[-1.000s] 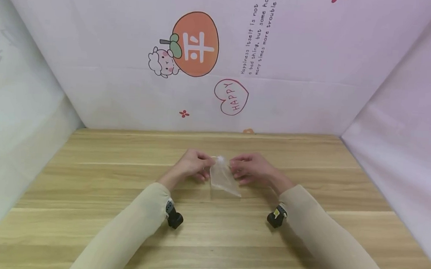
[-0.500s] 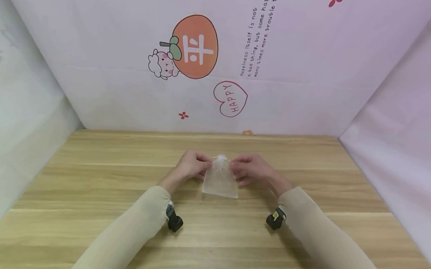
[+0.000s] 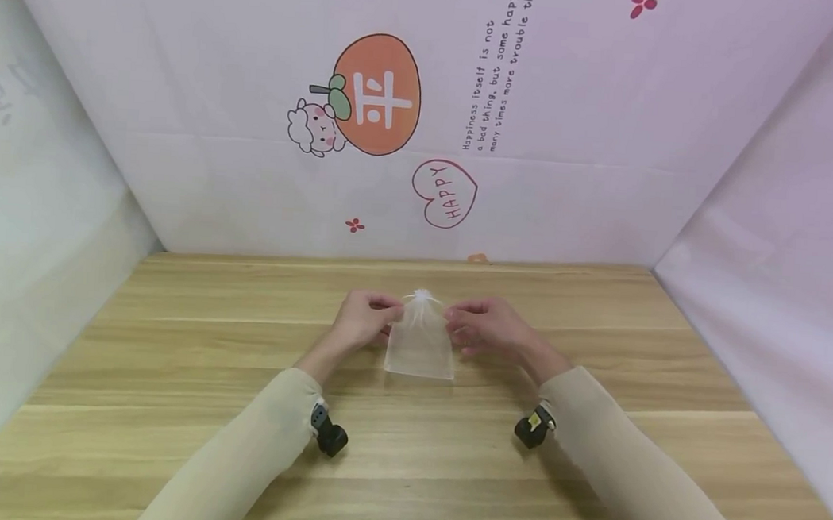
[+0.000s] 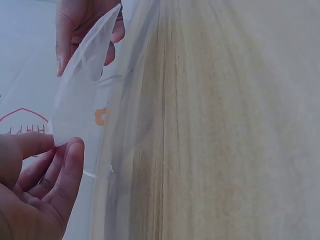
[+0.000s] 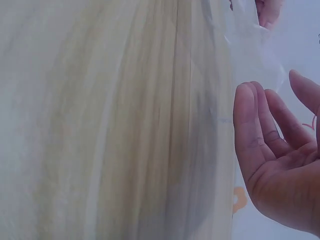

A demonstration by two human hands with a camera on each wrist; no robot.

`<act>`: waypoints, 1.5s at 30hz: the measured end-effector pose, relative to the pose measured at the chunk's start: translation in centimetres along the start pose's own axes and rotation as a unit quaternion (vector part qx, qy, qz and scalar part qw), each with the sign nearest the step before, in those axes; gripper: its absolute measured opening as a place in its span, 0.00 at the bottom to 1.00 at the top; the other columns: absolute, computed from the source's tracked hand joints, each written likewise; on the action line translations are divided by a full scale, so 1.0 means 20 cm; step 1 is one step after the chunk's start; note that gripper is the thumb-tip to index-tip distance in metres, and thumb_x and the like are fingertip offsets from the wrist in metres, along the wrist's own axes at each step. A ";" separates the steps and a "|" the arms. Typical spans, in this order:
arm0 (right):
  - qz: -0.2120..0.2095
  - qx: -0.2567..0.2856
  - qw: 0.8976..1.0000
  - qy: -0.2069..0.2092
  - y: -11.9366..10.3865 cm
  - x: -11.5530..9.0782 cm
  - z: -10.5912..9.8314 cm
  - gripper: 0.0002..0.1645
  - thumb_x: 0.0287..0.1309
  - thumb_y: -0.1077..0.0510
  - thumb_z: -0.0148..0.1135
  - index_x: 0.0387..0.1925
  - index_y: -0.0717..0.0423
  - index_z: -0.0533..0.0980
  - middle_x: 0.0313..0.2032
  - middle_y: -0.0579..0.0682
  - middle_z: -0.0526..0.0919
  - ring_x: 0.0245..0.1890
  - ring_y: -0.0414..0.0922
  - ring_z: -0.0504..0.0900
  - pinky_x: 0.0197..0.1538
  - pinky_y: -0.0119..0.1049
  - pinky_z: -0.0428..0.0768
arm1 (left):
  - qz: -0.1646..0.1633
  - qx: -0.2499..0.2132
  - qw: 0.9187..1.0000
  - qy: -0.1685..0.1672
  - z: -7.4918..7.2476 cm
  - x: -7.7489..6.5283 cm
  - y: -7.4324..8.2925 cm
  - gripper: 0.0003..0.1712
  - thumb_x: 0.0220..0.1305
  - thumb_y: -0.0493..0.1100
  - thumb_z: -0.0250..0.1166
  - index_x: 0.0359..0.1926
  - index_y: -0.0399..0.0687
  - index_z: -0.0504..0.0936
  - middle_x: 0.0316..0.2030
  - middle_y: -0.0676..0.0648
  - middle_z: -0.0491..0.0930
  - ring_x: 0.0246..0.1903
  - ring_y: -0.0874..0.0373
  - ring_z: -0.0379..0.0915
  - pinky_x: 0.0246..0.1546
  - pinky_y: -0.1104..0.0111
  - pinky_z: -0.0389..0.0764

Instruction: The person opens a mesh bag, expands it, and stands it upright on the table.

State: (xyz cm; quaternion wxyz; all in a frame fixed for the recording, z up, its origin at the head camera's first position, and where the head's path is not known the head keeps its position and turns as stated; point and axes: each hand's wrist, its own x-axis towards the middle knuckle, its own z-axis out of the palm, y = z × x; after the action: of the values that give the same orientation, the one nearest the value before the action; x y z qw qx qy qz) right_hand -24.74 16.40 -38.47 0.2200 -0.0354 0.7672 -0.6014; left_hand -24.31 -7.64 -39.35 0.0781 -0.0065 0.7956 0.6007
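Observation:
A small sheer white drawstring pouch [image 3: 421, 345] with a gathered top is held up above the table between both hands. My left hand [image 3: 366, 317] pinches its left edge between thumb and fingertips; the left wrist view shows this grip on the pouch [image 4: 80, 100] closely. My right hand [image 3: 487, 328] is at the pouch's right side, near the gathered neck. In the right wrist view, the right hand [image 5: 280, 155] has its thumb apart from its fingers, and the pouch [image 5: 252, 50] is just beyond the fingertips. Any contact with the drawstring there is too faint to tell.
A wood-grain table [image 3: 404, 466] spreads below the hands. Behind it rises a white printed cloth backdrop [image 3: 570, 206], with white cloth walls at left and right. Each sleeve cuff carries a small black camera [image 3: 332, 439].
The pouch has turned from a slanted, partly folded position to facing flat toward me, and sits slightly further left. My left hand has shifted a little left with it; the right hand barely moved.

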 end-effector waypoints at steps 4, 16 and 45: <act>-0.018 -0.013 1.000 0.015 -0.01 -0.01 0.04 0.23 0.68 0.53 0.64 0.56 0.64 0.78 0.44 0.57 0.85 0.40 0.47 0.84 0.42 0.45 0.85 | 0.015 -0.014 0.999 0.025 0.00 -0.02 0.00 0.08 0.65 0.35 0.68 0.43 0.36 0.87 0.34 0.41 0.85 0.22 0.55 0.80 0.31 0.56 0.86; -0.111 -0.003 0.992 0.054 -0.03 -0.02 0.13 0.21 0.68 0.54 0.64 0.53 0.67 0.80 0.44 0.59 0.86 0.42 0.48 0.84 0.46 0.44 0.84 | 0.083 -0.045 0.994 0.059 0.00 -0.11 0.02 0.08 0.65 0.36 0.69 0.43 0.37 0.87 0.34 0.42 0.85 0.19 0.55 0.80 0.26 0.62 0.86; -0.147 0.015 0.987 0.067 -0.02 -0.03 0.19 0.12 0.66 0.62 0.66 0.45 0.69 0.81 0.38 0.56 0.87 0.38 0.50 0.85 0.41 0.42 0.85 | 0.052 -0.050 0.997 0.015 0.04 -0.09 0.04 0.14 0.66 0.46 0.70 0.45 0.41 0.87 0.41 0.45 0.83 0.34 0.54 0.81 0.31 0.65 0.84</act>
State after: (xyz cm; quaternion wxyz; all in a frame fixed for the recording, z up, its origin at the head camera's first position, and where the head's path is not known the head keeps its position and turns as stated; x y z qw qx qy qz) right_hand -22.88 13.10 -38.63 0.0776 -0.1039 0.7576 -0.6397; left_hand -22.47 -6.88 -38.64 0.0343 0.0220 0.7647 0.6431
